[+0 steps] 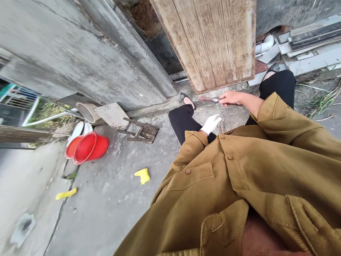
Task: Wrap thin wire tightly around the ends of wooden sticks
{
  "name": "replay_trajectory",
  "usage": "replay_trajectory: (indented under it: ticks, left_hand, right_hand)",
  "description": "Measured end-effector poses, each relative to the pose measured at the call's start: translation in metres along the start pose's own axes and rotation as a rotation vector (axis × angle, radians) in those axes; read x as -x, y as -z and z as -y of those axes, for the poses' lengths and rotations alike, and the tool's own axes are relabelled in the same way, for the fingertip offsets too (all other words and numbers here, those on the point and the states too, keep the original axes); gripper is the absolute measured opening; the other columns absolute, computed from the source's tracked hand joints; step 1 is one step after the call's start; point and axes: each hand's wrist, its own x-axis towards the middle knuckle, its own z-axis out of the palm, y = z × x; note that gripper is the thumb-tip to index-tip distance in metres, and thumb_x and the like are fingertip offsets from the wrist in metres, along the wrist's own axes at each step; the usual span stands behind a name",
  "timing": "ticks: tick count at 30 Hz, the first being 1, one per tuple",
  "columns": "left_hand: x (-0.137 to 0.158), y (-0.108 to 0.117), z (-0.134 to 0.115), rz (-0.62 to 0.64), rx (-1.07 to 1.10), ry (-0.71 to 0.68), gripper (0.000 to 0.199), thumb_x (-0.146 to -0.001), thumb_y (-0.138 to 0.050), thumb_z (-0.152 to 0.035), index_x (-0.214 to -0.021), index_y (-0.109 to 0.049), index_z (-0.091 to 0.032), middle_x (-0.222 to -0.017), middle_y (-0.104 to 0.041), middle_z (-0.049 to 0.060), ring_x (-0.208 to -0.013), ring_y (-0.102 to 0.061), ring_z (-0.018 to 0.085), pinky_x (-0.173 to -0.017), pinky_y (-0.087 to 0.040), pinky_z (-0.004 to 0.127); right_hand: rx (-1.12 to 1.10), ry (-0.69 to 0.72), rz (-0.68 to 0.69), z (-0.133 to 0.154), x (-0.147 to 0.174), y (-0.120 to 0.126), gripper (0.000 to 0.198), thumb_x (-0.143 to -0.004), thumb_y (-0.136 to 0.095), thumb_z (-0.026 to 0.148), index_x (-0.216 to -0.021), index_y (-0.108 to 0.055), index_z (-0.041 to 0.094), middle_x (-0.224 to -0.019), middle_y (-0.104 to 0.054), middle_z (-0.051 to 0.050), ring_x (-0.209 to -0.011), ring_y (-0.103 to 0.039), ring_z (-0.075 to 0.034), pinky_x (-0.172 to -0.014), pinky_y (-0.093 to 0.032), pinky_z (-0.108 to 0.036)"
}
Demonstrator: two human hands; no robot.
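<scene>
My right hand (230, 97), bare, is closed round the handle end of a rusty knife-like tool (209, 99). The tool's long brown part points left, and a greyish wrapping shows close to my fingers. It lies just below the lower edge of a wooden board (213, 46). My left hand (211, 123) wears a white glove and is held low between my knees. Its fingers are curled, and a small brownish-grey piece (222, 127) shows beside the fingertips; what exactly it is I cannot make out. The two hands are apart.
Red buckets (90, 147) lie tipped at the left, near a small wooden stool (142, 129). Yellow scraps (144, 175) are on the concrete floor (112, 206). A grey wall (66, 46) stands ahead. Stacked planks and tiles (311, 49) sit at the right.
</scene>
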Motion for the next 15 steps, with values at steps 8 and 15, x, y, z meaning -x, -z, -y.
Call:
replay_trajectory:
  ticks: [8, 15]
  left_hand:
    - [-0.010, 0.001, -0.001, 0.051, -0.460, 0.000, 0.031, -0.108, -0.049, -0.025, -0.122, -0.074, -0.014, -0.125, -0.075, 0.013, -0.117, -0.069, 0.026, -0.105, -0.049, 0.031]
    - [-0.017, -0.001, 0.003, 0.077, -0.265, -0.075, 0.021, -0.101, -0.056, -0.016, -0.109, -0.075, -0.013, -0.118, -0.076, 0.010, -0.113, -0.068, 0.023, -0.105, -0.048, 0.031]
  right_hand:
    - [0.759, -0.211, 0.034, -0.021, -0.004, -0.005, 0.022, -0.095, -0.069, 0.026, -0.109, -0.082, 0.015, -0.118, -0.076, -0.017, -0.106, -0.070, -0.030, -0.080, -0.046, -0.033]
    - [0.578, -0.188, 0.464, -0.048, 0.013, -0.009, 0.012, -0.082, -0.075, 0.008, -0.087, -0.083, 0.016, -0.061, -0.063, 0.001, -0.061, -0.056, -0.014, -0.070, -0.041, -0.028]
